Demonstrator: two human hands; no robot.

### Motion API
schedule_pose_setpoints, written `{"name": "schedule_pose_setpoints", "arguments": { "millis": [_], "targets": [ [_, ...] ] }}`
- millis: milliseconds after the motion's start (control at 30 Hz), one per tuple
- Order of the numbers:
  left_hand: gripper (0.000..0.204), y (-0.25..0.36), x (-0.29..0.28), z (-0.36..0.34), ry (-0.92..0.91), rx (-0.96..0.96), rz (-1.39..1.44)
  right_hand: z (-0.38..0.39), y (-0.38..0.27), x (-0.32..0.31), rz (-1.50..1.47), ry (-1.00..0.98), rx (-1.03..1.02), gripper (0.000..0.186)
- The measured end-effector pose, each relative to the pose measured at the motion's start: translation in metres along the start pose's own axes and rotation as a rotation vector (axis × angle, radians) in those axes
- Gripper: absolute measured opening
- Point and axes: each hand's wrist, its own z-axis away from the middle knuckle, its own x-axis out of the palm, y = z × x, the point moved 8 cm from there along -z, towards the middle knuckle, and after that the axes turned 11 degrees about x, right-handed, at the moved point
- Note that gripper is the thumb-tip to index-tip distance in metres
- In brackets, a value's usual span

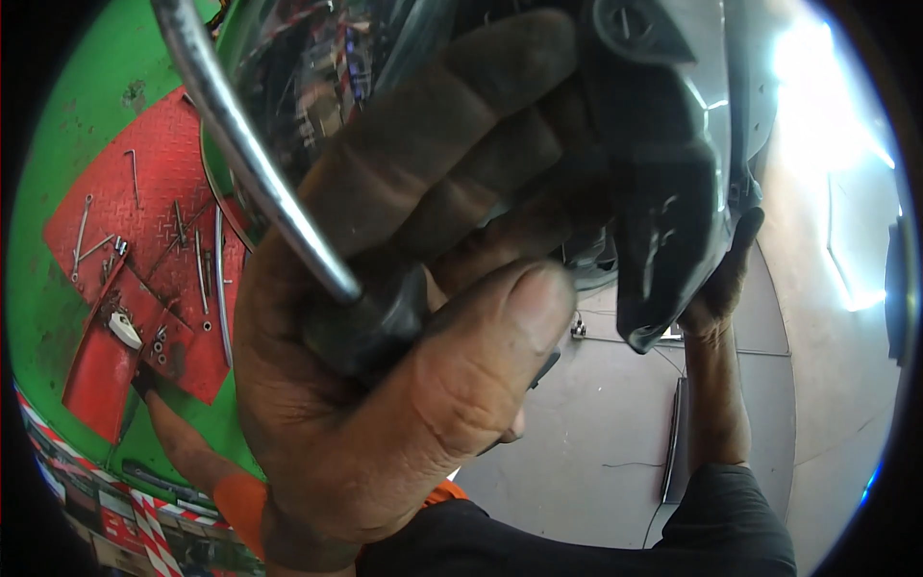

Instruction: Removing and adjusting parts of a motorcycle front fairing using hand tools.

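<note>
My left hand (423,404) is large and close, its dirty fingers curled round the black end (380,322) of a curved shiny metal rod (255,159). The rod rises out of the grip toward the upper left; how it ends is out of view. Just beyond the fingertips is a black plastic panel (663,183) with a pointed lower tip. On the panel's far right side my right hand (726,284) grips its edge, with part of its fingers hidden behind it. A clear, glossy curved cover (308,77) lies behind my left hand.
At left, a red textured metal plate (163,173) on a green surface (72,125) carries several wrenches, hex keys, nuts and a white piece (124,330). Another person's hand (144,380), below an orange sleeve, touches its lower edge. Red-white striped tape (154,534) runs at lower left.
</note>
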Motion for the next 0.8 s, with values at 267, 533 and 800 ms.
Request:
{"name": "schedule_pose_setpoints", "arguments": {
  "millis": [267, 533, 800],
  "targets": [
    [0.057, -0.011, -0.002, 0.010, -0.013, -0.108, -0.046, 0.000, -0.002, -0.006, -0.021, 0.188, -0.031, 0.067],
    [0.055, -0.007, 0.001, 0.014, -0.064, -0.169, -0.075, 0.000, -0.001, -0.002, 0.030, 0.147, -0.082, 0.051],
    [0.059, 0.007, 0.004, 0.012, 0.046, -0.127, -0.075, -0.004, -0.005, 0.007, 0.008, 0.116, -0.018, 0.054]
  ]
}}
